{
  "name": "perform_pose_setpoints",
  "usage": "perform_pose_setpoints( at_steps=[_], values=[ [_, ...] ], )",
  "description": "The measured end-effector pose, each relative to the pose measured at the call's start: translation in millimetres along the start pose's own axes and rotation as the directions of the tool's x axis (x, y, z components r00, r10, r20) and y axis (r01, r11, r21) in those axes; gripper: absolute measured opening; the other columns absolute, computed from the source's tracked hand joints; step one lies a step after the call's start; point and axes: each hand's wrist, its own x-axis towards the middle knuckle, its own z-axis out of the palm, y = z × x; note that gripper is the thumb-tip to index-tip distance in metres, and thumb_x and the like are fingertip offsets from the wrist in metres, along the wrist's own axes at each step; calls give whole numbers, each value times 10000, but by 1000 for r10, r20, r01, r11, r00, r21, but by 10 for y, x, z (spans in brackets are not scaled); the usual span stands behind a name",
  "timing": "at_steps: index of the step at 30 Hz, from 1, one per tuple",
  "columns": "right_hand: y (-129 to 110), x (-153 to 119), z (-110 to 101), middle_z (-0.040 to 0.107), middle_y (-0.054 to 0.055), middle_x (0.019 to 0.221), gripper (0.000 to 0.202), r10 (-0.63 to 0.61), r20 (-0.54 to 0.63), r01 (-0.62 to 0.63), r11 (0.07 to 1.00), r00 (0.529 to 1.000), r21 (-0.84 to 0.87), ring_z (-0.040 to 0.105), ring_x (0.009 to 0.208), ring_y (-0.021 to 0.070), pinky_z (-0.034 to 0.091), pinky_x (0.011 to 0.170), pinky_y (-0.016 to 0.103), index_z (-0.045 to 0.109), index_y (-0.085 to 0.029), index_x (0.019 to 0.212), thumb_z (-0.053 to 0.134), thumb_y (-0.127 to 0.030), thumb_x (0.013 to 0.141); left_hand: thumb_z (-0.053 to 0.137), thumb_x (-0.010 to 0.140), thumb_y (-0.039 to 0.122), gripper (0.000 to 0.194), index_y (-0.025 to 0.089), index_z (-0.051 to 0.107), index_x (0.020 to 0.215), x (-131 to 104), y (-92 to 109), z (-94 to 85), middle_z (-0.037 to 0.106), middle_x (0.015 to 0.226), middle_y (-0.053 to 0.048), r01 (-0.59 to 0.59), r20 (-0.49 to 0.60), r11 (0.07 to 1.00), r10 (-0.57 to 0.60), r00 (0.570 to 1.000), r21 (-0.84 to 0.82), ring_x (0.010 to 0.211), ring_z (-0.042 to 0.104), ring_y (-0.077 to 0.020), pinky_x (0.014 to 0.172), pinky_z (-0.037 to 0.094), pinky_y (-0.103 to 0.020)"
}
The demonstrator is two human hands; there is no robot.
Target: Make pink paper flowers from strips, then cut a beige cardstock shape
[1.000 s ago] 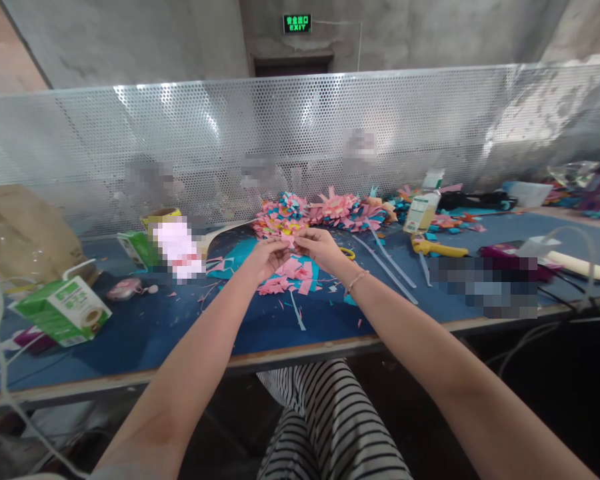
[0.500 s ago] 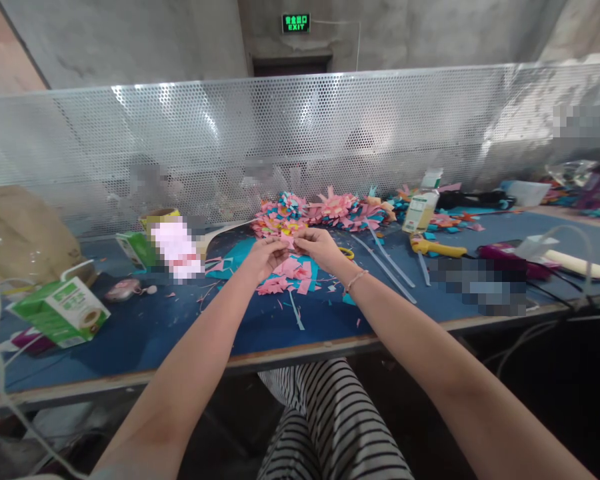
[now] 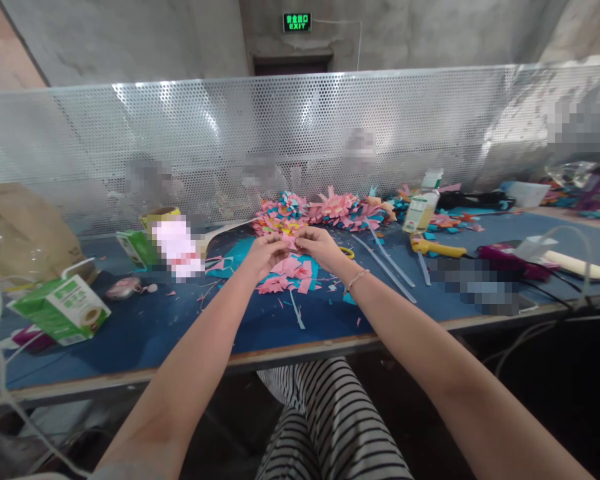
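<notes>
Pink, small and thin, the folded piece [image 3: 289, 241] is at the centre of the frame, between your two hands. Your left hand [image 3: 269, 256] pinches it from the left, thumb and fingertips together; your right hand [image 3: 320, 245] pinches it from the right, fingers curled. Can't tell if it's paper or cloth. Fold detail too small to read.

Just below your fingers: loose pink cut pieces [image 3: 293, 269], lying partly over a bright blue flat sheet [image 3: 240, 257]. Short, pale translucent strip [image 3: 297, 312] below those.

Behind your hands, centre to right of centre: pile of pink, blue and yellow fringed flowers [image 3: 333, 208], near the perforated metal screen [image 3: 280, 127]. Clear bottle with a pale label [image 3: 421, 208] stands at its right side.

Right of centre: long pale translucent strips [image 3: 386, 270] lie slanted on the blue tabletop [image 3: 190, 340]. Yellow-handled glue gun [image 3: 443, 249] is farther right, near the bottle.

Left of centre: lit phone screen [image 3: 177, 247], leaning, with a green-and-white carton [image 3: 67, 310] at lower left of it.
</notes>
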Motion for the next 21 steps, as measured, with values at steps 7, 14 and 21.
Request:
perform_pose_setpoints(
  at_steps=[7,14,21],
  values=[
    [18,-4,1,484,-61,561,166,-39,6,39,999,999,-37,450,505,64,374,520,224,529,-175,711,618,-301,647,729,588,149,128,114,625,654,-22,-23,24,626,598,-23,41,-5,999,-41,999,33,530,567,-78,581,473,-223],
    [-1,-17,12,489,-50,600,186,-92,3,92,993,996,-79,456,512,79,381,525,238,518,-187,747,624,-303,648,727,579,128,115,113,617,608,-42,10,39,620,570,-21,12,-33,1000,-12,999,14,511,553,-70,581,469,-219],
    [4,-18,29,500,-45,614,171,-123,10,123,985,992,-118,464,518,84,397,537,243,499,-196,733,607,-301,651,731,555,128,118,107,617,583,-45,8,56,585,508,4,-18,-44,1000,18,999,14,479,532,-64,555,456,-211]
  ],
)
